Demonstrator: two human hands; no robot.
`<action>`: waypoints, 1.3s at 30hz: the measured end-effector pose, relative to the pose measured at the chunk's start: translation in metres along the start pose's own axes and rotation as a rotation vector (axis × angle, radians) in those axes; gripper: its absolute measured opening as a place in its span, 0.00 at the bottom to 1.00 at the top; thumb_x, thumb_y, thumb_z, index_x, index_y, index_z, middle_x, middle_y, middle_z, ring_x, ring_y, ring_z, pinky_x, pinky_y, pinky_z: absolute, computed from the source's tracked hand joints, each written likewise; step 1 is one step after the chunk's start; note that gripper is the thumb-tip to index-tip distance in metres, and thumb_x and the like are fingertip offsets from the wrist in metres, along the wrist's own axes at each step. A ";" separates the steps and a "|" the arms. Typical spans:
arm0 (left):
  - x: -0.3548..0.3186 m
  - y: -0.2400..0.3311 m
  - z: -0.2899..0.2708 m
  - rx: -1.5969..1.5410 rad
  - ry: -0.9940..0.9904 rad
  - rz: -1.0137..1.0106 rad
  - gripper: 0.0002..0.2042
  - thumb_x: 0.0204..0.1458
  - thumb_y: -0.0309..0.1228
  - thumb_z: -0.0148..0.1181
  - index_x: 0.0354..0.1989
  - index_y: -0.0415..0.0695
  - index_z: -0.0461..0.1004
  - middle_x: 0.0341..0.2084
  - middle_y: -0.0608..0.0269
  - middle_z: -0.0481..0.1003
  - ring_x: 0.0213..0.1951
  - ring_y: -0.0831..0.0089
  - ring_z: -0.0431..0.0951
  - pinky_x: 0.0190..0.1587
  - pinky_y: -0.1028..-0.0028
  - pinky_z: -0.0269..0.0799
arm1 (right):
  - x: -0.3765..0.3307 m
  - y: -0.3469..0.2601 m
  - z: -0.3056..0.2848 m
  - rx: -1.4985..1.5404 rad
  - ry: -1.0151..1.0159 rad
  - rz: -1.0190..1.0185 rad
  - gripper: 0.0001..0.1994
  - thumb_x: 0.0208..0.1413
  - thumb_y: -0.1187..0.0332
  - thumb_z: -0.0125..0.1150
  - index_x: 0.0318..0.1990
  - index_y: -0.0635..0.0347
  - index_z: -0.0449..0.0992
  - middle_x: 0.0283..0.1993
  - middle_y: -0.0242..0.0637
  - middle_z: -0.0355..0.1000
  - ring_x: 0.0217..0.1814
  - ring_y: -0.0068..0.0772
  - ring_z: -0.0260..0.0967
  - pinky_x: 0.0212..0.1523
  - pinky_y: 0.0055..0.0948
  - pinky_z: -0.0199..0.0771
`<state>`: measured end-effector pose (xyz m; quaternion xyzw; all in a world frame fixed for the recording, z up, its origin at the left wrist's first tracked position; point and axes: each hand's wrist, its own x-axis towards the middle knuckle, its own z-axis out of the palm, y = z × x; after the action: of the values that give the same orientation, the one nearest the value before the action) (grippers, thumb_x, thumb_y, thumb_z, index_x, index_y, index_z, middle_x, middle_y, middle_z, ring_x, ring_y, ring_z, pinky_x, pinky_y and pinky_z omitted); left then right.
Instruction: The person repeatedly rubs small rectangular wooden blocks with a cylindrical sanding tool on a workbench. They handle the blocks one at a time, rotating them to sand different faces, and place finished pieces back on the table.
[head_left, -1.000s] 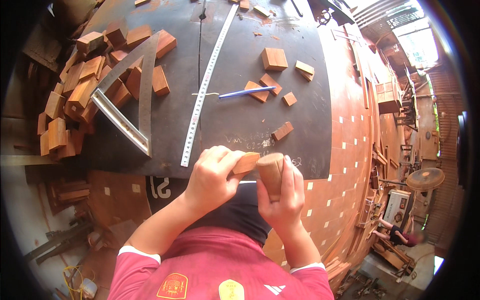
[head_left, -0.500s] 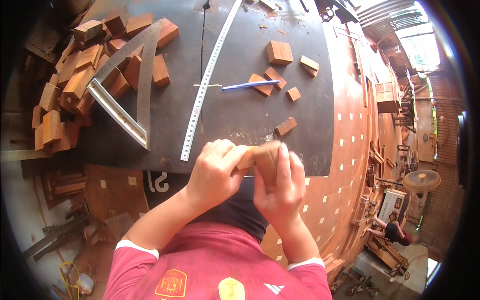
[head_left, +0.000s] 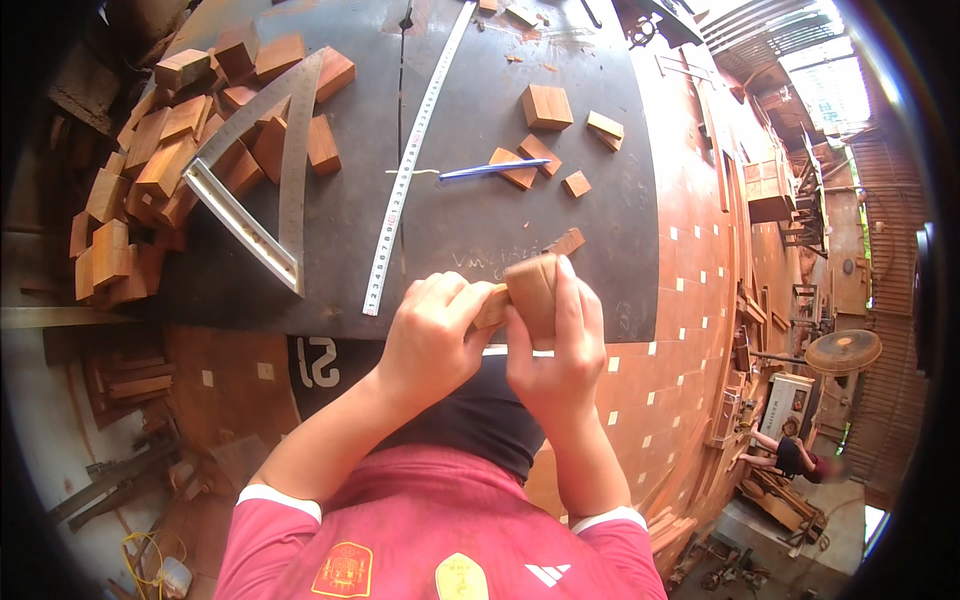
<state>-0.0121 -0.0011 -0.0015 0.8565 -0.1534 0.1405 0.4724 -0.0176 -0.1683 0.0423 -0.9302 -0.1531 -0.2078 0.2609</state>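
Note:
Over the near edge of the dark table (head_left: 480, 235), both my hands are raised with wood in them. My left hand (head_left: 432, 325) is closed on a small light-brown wooden piece (head_left: 490, 309), mostly hidden behind the fingers. Pinched upright between thumb and fingers of my right hand (head_left: 562, 355) is a wider brown wooden block (head_left: 533, 292). The two pieces meet or overlap; I cannot tell whether they are joined. Just beyond the right hand lies a small wooden offcut (head_left: 567, 241).
A heap of wooden blocks (head_left: 165, 165) fills the table's left, with a metal triangular square (head_left: 245, 225) beside it. A tape measure strip (head_left: 410, 150) runs lengthwise. A blue pen (head_left: 490, 169) lies near several loose blocks (head_left: 547, 107). Far right, a person (head_left: 790, 457) is in the workshop.
The block in my right hand, blurred before, is now steady and slightly lower-angled. The view has shifted a little; both hands keep their hold. The table things lie as before.

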 end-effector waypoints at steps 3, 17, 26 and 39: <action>0.004 0.001 -0.002 0.011 0.000 0.003 0.20 0.44 0.23 0.75 0.49 0.39 0.82 0.35 0.52 0.80 0.40 0.50 0.81 0.47 0.57 0.77 | -0.025 -0.004 -0.011 0.045 -0.011 0.014 0.36 0.53 0.74 0.77 0.69 0.75 0.70 0.55 0.60 0.75 0.54 0.61 0.78 0.54 0.50 0.82; 0.022 0.016 0.004 -0.169 -0.008 -0.092 0.18 0.46 0.23 0.77 0.47 0.40 0.81 0.42 0.52 0.83 0.45 0.51 0.85 0.49 0.59 0.80 | -0.033 0.041 -0.024 0.450 0.130 0.556 0.32 0.60 0.70 0.76 0.69 0.74 0.72 0.61 0.56 0.78 0.63 0.45 0.78 0.65 0.39 0.77; 0.011 0.000 -0.006 -0.182 -0.109 -0.085 0.23 0.44 0.25 0.81 0.39 0.42 0.68 0.52 0.45 0.83 0.51 0.49 0.86 0.53 0.59 0.81 | -0.039 0.036 -0.031 0.415 0.140 0.432 0.36 0.54 0.71 0.80 0.70 0.71 0.72 0.60 0.53 0.78 0.62 0.47 0.78 0.63 0.40 0.77; 0.021 -0.012 -0.027 -0.074 -0.144 0.008 0.37 0.45 0.37 0.85 0.64 0.37 0.77 0.48 0.49 0.81 0.49 0.55 0.84 0.53 0.62 0.80 | -0.012 0.029 -0.014 0.382 0.043 0.141 0.37 0.50 0.74 0.81 0.70 0.68 0.72 0.58 0.54 0.78 0.58 0.52 0.80 0.60 0.40 0.79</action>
<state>0.0093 0.0250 0.0112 0.8458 -0.1953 0.0748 0.4908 -0.0211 -0.2021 0.0356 -0.8677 -0.1185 -0.1759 0.4495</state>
